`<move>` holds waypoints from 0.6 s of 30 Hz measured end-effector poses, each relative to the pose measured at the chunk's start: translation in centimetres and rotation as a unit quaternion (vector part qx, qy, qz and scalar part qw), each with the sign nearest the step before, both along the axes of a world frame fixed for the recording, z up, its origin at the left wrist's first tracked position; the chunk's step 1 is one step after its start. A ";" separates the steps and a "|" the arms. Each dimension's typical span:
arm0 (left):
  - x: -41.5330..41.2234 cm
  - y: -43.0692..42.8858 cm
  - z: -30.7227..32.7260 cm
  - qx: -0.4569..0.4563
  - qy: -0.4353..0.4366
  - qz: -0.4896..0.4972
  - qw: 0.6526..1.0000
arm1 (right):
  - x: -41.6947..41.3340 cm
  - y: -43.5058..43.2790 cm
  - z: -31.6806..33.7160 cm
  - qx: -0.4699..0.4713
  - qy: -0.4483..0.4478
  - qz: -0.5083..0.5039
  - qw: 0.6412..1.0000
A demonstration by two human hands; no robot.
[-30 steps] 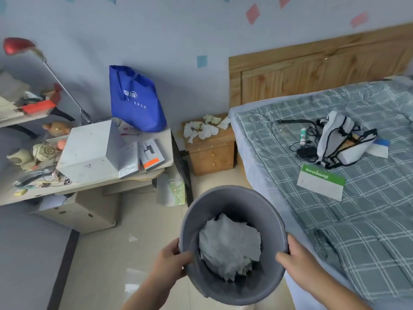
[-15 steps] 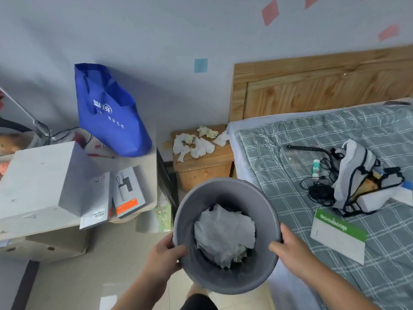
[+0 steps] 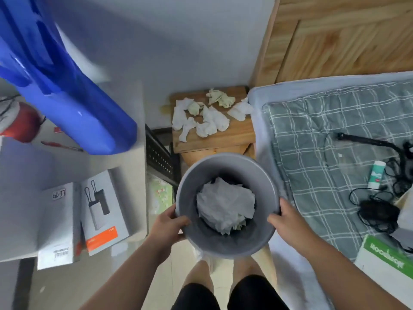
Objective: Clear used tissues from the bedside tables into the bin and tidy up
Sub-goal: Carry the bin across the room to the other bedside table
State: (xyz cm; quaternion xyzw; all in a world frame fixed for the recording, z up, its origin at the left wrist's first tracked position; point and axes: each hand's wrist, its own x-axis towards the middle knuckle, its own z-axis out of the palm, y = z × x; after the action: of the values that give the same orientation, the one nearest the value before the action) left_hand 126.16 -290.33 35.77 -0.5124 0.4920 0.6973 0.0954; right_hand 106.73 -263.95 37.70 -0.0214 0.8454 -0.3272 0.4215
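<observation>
I carry a round grey bin (image 3: 225, 163) in front of me, with crumpled white tissue (image 3: 224, 206) lying inside it. My left hand (image 3: 168, 225) grips its left rim, thumb curled over the edge. My right hand (image 3: 287, 222) grips the right rim. Just beyond the bin stands a small wooden bedside table (image 3: 239, 135) between a desk and the bed. Several crumpled white and yellowish tissues (image 3: 207, 116) are scattered over its top.
A white desk (image 3: 134, 166) on the left holds a blue tote bag (image 3: 67, 90) and white product boxes (image 3: 102, 211). The bed (image 3: 317, 135) with a grey plaid cover on the right carries cables, a tube and a green-and-white box (image 3: 386, 258). A wooden headboard (image 3: 344, 36) rises behind.
I have walked forward with the bin held in both hands; the bedside table and its tissues are now close, right beyond the bin's far rim. My view has tipped downward.
</observation>
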 end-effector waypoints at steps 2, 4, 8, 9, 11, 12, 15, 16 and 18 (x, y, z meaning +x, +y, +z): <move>-1.5 -1.0 -3.3 0.000 -0.016 0.024 1.000 | -2.5 -2.2 -3.8 0.006 -0.008 0.018 1.000; -2.6 -1.9 -7.6 -0.012 -0.023 0.046 0.999 | -4.8 -4.3 -8.5 0.000 -0.024 0.037 0.999; -3.9 -3.2 -17.1 -0.025 -0.045 0.070 0.996 | -7.2 -7.8 -19.0 -0.010 -0.039 0.031 0.999; -4.2 -3.6 -19.7 -0.032 -0.054 0.077 0.995 | -7.6 -8.4 -21.8 -0.013 -0.041 0.026 0.999; -4.6 -4.4 -24.9 -0.041 -0.065 0.089 0.993 | -8.1 -9.6 -27.3 -0.017 -0.042 0.026 0.999; -4.8 -4.8 -27.4 -0.044 -0.066 0.091 0.993 | -8.4 -10.0 -30.1 -0.016 -0.048 0.024 0.998; -5.4 -5.7 -33.9 -0.049 -0.073 0.084 0.993 | -9.3 -10.9 -37.5 -0.019 -0.064 0.014 0.998; -5.5 -6.0 -35.9 -0.046 -0.073 0.080 0.993 | -9.6 -11.1 -39.4 -0.018 -0.069 0.018 0.997; -5.6 -6.5 -39.4 -0.032 -0.069 0.080 0.994 | -10.5 -11.6 -42.8 -0.021 -0.084 0.030 0.996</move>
State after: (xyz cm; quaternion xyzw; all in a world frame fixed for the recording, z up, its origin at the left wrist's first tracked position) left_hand 120.51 -296.79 -3.58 -0.5999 0.4636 0.6497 0.0565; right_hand 96.28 -275.52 -5.12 -0.0283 0.7987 -0.3327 0.5006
